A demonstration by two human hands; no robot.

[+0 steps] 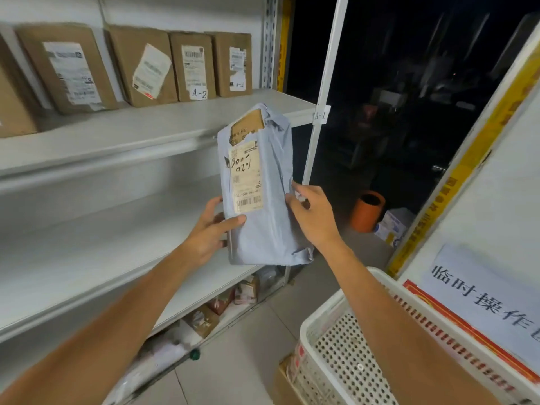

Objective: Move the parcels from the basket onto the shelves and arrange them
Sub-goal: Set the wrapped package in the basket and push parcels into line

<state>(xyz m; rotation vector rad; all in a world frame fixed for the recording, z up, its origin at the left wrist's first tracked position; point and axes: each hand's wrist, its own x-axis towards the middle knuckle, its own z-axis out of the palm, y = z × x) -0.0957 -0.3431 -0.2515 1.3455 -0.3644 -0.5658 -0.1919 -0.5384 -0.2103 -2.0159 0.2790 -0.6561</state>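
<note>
Grey poly mailer [257,197] upright at centre, gripped at its 8 o'clock edge by left hand [209,233], pinched at 4 o'clock by right hand [314,214]; out of basket [344,352] at 5 o'clock. Liable to slump or slide off shelf [102,238] at 9 o'clock: soft, slick wrap.

A single head-worn wide-angle view looks forward and down, close over the person's forearms, facing white shelves [152,124] at left, with a basket [330,323] near right.

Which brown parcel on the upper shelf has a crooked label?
The third parcel from the right: its label sits askew, the others' line up.
</note>
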